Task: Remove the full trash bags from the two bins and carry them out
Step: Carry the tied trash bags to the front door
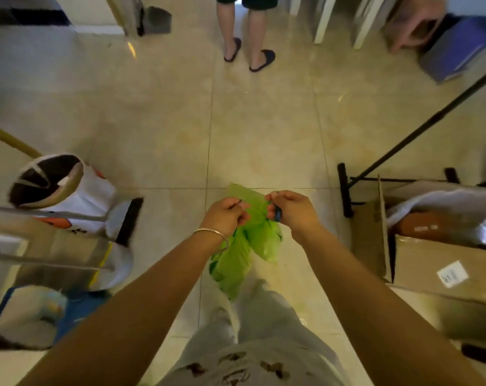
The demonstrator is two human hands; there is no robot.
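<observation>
A thin green plastic bag [244, 246] hangs limp in front of me over the tiled floor. My left hand [225, 215], with a metal bangle on the wrist, pinches the bag's upper edge on the left. My right hand [289, 208] pinches the same edge on the right, fingers curled, a small dark thing showing between them. The bag looks flat and mostly empty. A white bin [61, 185] with a dark inside stands on the floor at the left, tilted toward me; I see no liner in it.
A person in dark slippers [248, 55] stands ahead on the beige tiles. An open cardboard box [431, 254] with white wrapping sits at the right, beside a black stand [345, 190]. Metal rails [47, 246] and a blue-and-white bag [27, 313] crowd the left.
</observation>
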